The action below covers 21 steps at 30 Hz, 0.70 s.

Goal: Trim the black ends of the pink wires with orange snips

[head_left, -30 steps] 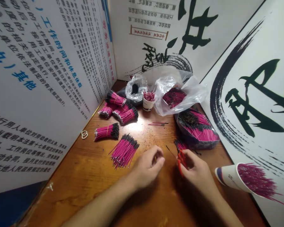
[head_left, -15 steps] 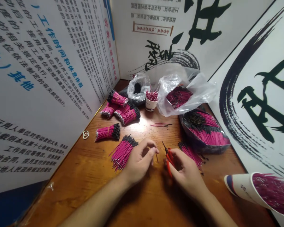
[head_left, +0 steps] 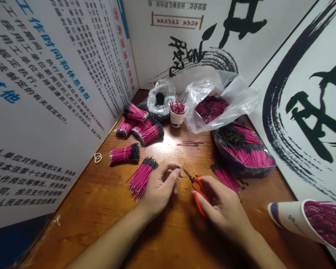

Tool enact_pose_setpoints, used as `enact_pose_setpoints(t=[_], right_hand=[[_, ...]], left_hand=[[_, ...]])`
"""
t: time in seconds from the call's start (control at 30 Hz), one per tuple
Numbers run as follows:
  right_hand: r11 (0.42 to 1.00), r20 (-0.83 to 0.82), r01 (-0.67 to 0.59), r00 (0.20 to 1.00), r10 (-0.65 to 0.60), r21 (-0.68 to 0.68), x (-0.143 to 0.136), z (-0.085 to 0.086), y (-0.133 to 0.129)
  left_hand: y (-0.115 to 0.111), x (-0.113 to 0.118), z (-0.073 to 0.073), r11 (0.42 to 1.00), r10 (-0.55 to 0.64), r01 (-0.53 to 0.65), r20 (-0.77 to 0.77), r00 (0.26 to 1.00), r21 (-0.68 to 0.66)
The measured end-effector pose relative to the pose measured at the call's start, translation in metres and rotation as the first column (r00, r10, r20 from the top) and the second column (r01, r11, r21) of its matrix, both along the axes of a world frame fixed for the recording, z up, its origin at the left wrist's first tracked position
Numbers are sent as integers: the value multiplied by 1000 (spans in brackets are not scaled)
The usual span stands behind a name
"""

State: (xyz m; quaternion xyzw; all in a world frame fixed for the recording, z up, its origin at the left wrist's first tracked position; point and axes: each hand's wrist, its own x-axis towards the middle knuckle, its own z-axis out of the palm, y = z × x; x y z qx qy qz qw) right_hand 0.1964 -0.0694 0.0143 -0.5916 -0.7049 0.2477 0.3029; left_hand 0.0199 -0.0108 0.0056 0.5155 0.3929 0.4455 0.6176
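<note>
From the head camera: works bare-handed at a wooden table (head_left: 179,239), hemmed in by printed panels (head_left: 156,45) along left, far and right edges. Holds red-handled snips (head_left: 193,181) in the right hand (head_left: 224,200), with grip curled around the handles, above the middle of the table; aims the slim blades away toward the far left, tips just beside the fingertips of the left hand (head_left: 159,186). Pinches narrowly there, thumb close against fingers; impossible to tell whether anything sits in that grip.

Spread just left of the left hand, partly covered by it: a loose pile of pink wires (head_left: 142,179), black at the far ends. Set near the left edge, a banded bundle (head_left: 124,155), with pale loops (head_left: 98,158) closer to the edge and stacked bundles (head_left: 140,125) toward the far left corner. Placed near the far edge, a paper cup (head_left: 177,120) full of wires, between two clear bags (head_left: 194,121). Laid nearer, a few single wires (head_left: 189,143). Fanned out just beyond the right hand, a small bunch of wires (head_left: 225,179); close by at the right edge, a dark bag (head_left: 248,171) packed with more. Seen nearer along that edge, a second wire-filled cup (head_left: 292,220).
</note>
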Motion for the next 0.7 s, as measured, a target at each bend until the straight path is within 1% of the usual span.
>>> enact_pose_setpoints(t=[0.3, 0.47, 0.57, 0.7], right_hand=[[999, 0, -6, 1000, 6, -34, -2, -2, -2], [1000, 28, -6, 1000, 6, -14, -2, -1, -1], [1000, 36, -6, 999, 6, -2, -1, -1, -1], [1000, 38, -12, 999, 12, -7, -1, 0, -2]], left_hand=[[-1, 0, 5, 998, 44, -41, -86, 995, 36], [0, 0, 5, 998, 57, -53, -104, 993, 43], [1, 0, 4, 995, 65, -56, -119, 991, 78], [2, 0, 3, 986, 81, -57, -154, 985, 156]])
